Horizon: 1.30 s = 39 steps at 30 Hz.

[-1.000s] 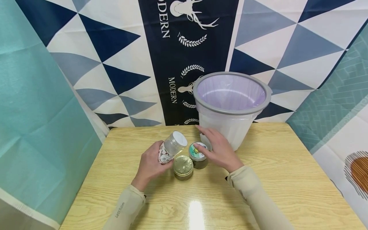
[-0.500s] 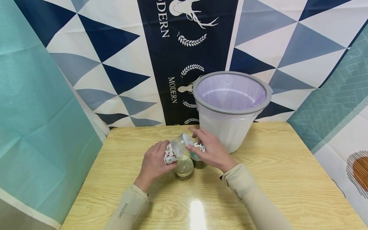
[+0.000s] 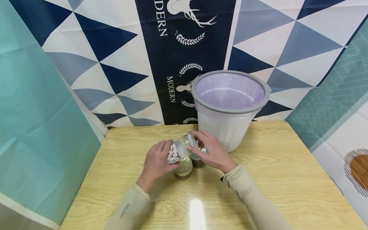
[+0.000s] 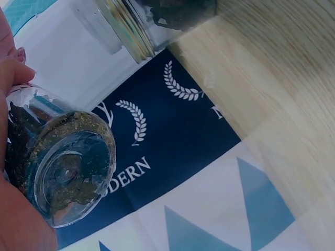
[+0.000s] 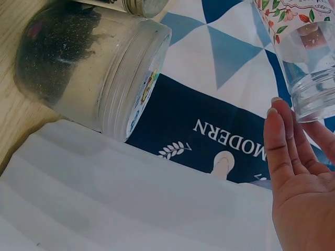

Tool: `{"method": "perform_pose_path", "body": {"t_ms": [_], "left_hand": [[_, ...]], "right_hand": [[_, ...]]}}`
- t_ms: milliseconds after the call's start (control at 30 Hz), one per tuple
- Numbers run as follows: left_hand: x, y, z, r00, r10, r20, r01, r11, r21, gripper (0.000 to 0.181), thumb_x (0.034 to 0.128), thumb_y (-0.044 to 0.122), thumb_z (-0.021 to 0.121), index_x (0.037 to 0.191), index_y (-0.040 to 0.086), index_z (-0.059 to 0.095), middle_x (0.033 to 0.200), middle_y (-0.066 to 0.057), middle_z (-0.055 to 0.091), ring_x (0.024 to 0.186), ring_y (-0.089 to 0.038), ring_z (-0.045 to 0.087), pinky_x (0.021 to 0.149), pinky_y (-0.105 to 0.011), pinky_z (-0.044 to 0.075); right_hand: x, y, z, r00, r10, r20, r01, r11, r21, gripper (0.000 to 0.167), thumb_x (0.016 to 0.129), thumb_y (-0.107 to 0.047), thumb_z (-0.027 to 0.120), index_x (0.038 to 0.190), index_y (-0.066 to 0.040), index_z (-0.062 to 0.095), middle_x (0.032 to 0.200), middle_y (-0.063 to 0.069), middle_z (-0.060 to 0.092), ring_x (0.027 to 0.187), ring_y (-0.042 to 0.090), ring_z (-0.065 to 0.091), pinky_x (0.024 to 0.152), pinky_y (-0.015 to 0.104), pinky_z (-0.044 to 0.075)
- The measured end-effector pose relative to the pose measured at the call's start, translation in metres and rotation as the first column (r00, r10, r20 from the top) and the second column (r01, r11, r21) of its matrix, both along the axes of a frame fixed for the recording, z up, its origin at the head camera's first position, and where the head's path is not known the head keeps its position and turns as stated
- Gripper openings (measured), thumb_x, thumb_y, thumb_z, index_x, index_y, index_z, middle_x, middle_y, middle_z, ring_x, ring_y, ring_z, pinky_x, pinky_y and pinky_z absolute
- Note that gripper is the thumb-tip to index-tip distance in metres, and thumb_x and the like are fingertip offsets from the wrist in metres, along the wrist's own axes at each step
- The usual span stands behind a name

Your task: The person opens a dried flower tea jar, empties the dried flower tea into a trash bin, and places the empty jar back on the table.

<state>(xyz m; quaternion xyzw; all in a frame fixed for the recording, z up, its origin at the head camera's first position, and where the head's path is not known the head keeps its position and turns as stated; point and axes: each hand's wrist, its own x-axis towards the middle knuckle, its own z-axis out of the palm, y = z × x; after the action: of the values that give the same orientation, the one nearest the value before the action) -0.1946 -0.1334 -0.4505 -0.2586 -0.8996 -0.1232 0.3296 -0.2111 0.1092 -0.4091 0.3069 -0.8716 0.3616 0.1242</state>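
My left hand [image 3: 158,159] grips a clear jar [image 3: 174,154] with a floral label, tilted toward the right. Dark dried bits show through the jar's base [image 4: 73,167] in the left wrist view. At the jar's upper end, my right hand [image 3: 211,151] holds the clear, white-topped lid [image 3: 192,140] between thumb and fingers. Just below stands a gold-lidded jar [image 3: 185,166], partly covered by the left hand. Beside it is another jar [image 5: 78,63] with a picture on its lid and dark contents, mostly hidden behind the right hand in the head view.
A white bin [image 3: 222,131] with a grey rim and a lilac liner stands at the back of the wooden table [image 3: 247,179], close behind the right hand. Patterned cloth [image 3: 115,64] hangs along the back, and teal cloth [image 3: 43,111] on the left.
The left hand has brought the floral jar to the right and slightly up. The right hand has moved left and down from above the picture-lidded jar and taken hold of the floral jar's lid.
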Motion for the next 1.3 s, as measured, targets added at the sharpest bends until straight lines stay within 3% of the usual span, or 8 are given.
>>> {"method": "perform_pose_path", "body": {"t_ms": [300, 700, 867, 1300], "left_hand": [[0.001, 0.004, 0.002, 1.0, -0.016, 0.003, 0.016, 1.0, -0.01, 0.081, 0.0568, 0.039, 0.097, 0.122, 0.005, 0.062, 0.103, -0.008, 0.071, 0.09, -0.022, 0.069, 0.081, -0.035, 0.06], [-0.001, 0.006, 0.003, 0.999, -0.04, 0.011, 0.041, 0.999, -0.022, 0.081, 0.0585, 0.039, 0.097, 0.122, 0.004, 0.061, 0.103, -0.008, 0.07, 0.089, -0.022, 0.068, 0.079, -0.034, 0.059], [-0.002, 0.007, 0.002, 0.999, -0.047, 0.006, 0.047, 0.999, -0.025, 0.081, 0.0592, 0.039, 0.096, 0.122, 0.003, 0.061, 0.104, -0.009, 0.07, 0.089, -0.022, 0.068, 0.08, -0.034, 0.059], [-0.004, 0.009, 0.006, 0.999, -0.049, 0.005, 0.05, 0.994, -0.096, 0.083, 0.0619, 0.042, 0.096, 0.125, 0.002, 0.06, 0.106, -0.012, 0.072, 0.086, -0.025, 0.068, 0.078, -0.036, 0.061]], "right_hand": [[-0.001, 0.004, -0.001, 0.999, 0.033, 0.023, -0.032, 0.998, -0.049, 0.054, 0.095, -0.032, 0.072, 0.139, -0.004, 0.06, 0.1, 0.002, 0.06, 0.085, 0.014, 0.057, 0.074, 0.041, 0.056], [0.0, 0.006, 0.0, 0.998, 0.028, 0.059, -0.025, 0.998, -0.049, 0.052, 0.096, -0.029, 0.072, 0.139, -0.006, 0.059, 0.102, 0.003, 0.059, 0.087, 0.014, 0.056, 0.076, 0.042, 0.056], [0.0, 0.007, 0.0, 0.998, 0.027, 0.054, -0.025, 0.998, -0.05, 0.051, 0.096, -0.029, 0.072, 0.139, -0.006, 0.059, 0.102, 0.003, 0.058, 0.087, 0.013, 0.055, 0.075, 0.036, 0.054], [0.001, 0.015, -0.005, 0.996, 0.089, 0.013, -0.088, 0.993, -0.075, 0.055, 0.096, -0.027, 0.072, 0.142, -0.001, 0.056, 0.108, 0.008, 0.058, 0.091, 0.015, 0.055, 0.078, 0.042, 0.055]]}}
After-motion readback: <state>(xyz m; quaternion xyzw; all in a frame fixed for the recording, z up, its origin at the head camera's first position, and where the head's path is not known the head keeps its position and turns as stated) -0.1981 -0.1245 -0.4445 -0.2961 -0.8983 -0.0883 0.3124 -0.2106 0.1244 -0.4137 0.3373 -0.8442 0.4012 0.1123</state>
